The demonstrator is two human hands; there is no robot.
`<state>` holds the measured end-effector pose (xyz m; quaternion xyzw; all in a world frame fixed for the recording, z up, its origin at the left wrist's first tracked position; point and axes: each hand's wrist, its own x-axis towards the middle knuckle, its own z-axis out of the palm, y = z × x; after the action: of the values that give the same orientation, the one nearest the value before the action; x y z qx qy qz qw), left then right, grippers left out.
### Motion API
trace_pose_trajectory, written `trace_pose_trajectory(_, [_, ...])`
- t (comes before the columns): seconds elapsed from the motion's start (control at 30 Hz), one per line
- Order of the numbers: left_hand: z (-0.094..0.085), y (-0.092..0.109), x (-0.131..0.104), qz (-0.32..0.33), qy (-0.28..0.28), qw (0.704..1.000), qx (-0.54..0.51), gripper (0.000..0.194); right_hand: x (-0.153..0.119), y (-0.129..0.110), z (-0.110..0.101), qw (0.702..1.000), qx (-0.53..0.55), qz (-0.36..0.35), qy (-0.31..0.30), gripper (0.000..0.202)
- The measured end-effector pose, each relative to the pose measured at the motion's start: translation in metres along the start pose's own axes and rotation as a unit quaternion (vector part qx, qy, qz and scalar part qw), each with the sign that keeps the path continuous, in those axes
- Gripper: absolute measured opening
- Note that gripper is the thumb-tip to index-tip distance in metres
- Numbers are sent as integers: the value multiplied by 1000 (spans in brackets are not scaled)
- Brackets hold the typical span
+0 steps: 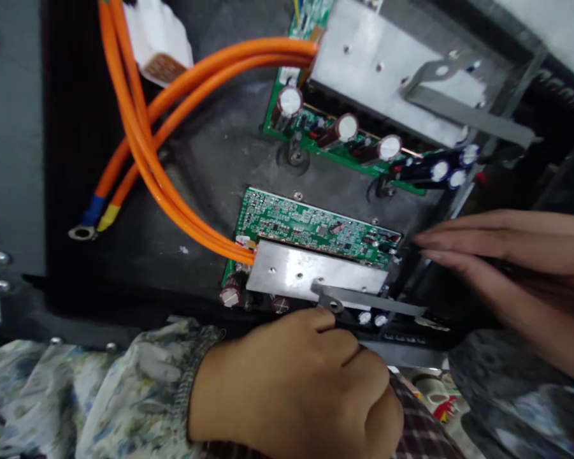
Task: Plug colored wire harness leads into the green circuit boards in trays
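Observation:
My left hand point(299, 382), in a floral sleeve point(138, 395), is closed with its fingers curled under. It lies at the near edge of the lower green circuit board point(315, 223), beside a thin metal strip point(363, 298) with a holed tab. Whatever it may hold is hidden. At the right, my right hand point(501, 255) has thumb and fingertips pressed together in a pinch, close to the board's right end; anything between them is too small to make out. A flat metal heat sink point(315, 266) covers part of this board, and orange cables point(195, 231) run into its left end.
A second circuit board point(327, 143) with a larger heat sink point(363, 60), several capacitors and another metal strip point(473, 118) sits farther back in the dark metal case point(210, 153). Ring terminals point(82, 232) end one cable pair. A white connector point(157, 41) is at upper left.

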<state>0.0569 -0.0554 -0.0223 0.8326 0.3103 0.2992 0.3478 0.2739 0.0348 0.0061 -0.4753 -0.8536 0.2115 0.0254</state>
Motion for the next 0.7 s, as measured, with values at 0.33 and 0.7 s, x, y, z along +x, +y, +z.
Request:
trace_pose_trajectory(0.33, [1, 0, 2, 1, -16, 1000, 6, 19, 12, -9, 13, 997, -27, -76, 3, 9])
trace_pose_trajectory(0.7, [1, -1, 3, 6, -24, 1000, 9, 19, 5, -19, 14, 998, -57, -20, -1, 8])
